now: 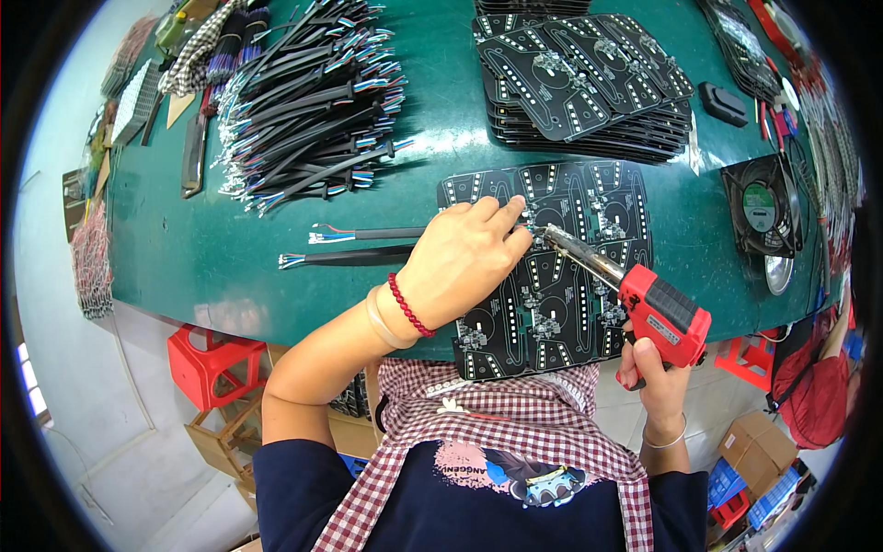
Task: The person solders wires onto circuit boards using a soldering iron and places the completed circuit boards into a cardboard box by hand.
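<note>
A black circuit board panel (492,317) with rows of small white parts lies on the near edge of the green table. Across it reaches my left hand (469,250), its fingers closed together at the upper middle of the panel, on the end of a black-sleeved cable (363,257). The fingers hide most of that end. A second black-sleeved cable (382,234) runs beside it; both show colored wire tips at the left. My right hand (655,379) grips a red and black soldering gun (664,317), whose metal tip points to the board beside my left fingertips.
Bundled black cables (308,115) pile up at the far left of the table (202,262). Stacked circuit boards (584,83) stand at the back. A small fan (763,207) and a black block (723,104) are on the right. Below the table's left edge is a red stool (213,363).
</note>
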A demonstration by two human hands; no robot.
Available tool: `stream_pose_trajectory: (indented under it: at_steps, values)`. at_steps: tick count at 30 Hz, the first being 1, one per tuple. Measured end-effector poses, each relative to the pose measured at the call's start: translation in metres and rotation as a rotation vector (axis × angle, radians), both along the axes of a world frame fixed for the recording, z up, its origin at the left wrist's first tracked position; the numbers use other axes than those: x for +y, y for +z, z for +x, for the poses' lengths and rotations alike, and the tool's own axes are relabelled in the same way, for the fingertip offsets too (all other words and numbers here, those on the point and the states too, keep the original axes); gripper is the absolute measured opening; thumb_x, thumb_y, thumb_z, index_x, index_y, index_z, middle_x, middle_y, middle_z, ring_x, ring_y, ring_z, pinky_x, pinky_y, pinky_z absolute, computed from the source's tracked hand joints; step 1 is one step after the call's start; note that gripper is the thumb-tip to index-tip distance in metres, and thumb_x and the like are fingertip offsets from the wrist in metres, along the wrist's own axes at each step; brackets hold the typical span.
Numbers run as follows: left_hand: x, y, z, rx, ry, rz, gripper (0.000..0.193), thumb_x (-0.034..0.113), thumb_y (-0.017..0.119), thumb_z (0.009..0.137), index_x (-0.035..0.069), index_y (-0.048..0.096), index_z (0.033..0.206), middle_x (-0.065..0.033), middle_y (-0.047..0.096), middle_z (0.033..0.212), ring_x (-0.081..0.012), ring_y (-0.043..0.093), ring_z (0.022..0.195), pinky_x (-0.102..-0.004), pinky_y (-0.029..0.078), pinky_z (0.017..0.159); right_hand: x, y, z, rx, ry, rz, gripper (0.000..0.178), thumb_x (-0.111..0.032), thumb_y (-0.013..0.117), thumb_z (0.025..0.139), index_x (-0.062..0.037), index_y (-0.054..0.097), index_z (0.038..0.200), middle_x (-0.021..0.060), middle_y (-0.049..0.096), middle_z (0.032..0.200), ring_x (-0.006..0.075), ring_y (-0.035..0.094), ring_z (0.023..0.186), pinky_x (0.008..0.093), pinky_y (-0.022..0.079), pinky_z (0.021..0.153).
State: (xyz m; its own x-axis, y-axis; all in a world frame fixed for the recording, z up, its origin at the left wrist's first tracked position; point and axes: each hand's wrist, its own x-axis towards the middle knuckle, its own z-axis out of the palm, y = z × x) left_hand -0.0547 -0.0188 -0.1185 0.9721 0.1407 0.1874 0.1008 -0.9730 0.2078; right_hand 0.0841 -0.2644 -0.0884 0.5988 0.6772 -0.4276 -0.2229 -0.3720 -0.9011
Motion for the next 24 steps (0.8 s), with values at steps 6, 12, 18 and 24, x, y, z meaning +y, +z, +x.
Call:
stream_pose_trajectory:
  at_steps: [6,12,18,24]
  values:
    - [0.000,0.001,-0.001,0.012,0.002,0.007,0.023,0.010,0.058,0.073,0.005,0.063,0.095,-0.0105,0.061,0.119,-0.0192,0.059,0.085,-0.0312,0.050,0.072,-0.008,-0.012,0.003,-0.012,0.039,0.068,0.030,-0.023,0.058,0.091,0.0051,0.054,0.101,0.0067,0.052,0.057,0.0094,0.044,0.042,0.0242,0.039,0.039]
    - [0.000,-0.001,-0.002,0.009,0.004,0.003,0.023,0.010,0.058,0.073,0.006,0.063,0.094,-0.0102,0.062,0.119,-0.0194,0.059,0.084,-0.0315,0.051,0.073,-0.002,0.004,0.022,0.054,-0.017,0.079,0.034,-0.026,0.056,0.092,0.0051,0.053,0.106,0.0067,0.051,0.057,0.0094,0.042,0.039,0.0239,0.037,0.038]
    - [0.001,-0.001,-0.001,0.001,0.004,-0.020,0.022,0.008,0.059,0.072,0.006,0.063,0.093,-0.0104,0.062,0.118,-0.0196,0.059,0.083,-0.0317,0.051,0.072,0.003,0.005,0.035,0.078,0.053,0.057,0.033,-0.026,0.057,0.090,0.0045,0.053,0.101,0.0069,0.051,0.057,0.0096,0.041,0.038,0.0232,0.036,0.038]
    - [0.002,-0.001,-0.002,-0.023,0.010,-0.062,0.023,0.006,0.061,0.069,0.007,0.064,0.092,-0.0112,0.063,0.119,-0.0198,0.059,0.080,-0.0321,0.051,0.070,0.004,0.000,0.036,0.137,0.043,0.090,0.019,-0.016,0.058,0.089,0.0025,0.056,0.092,0.0055,0.053,0.056,0.0093,0.045,0.041,0.0238,0.038,0.038]
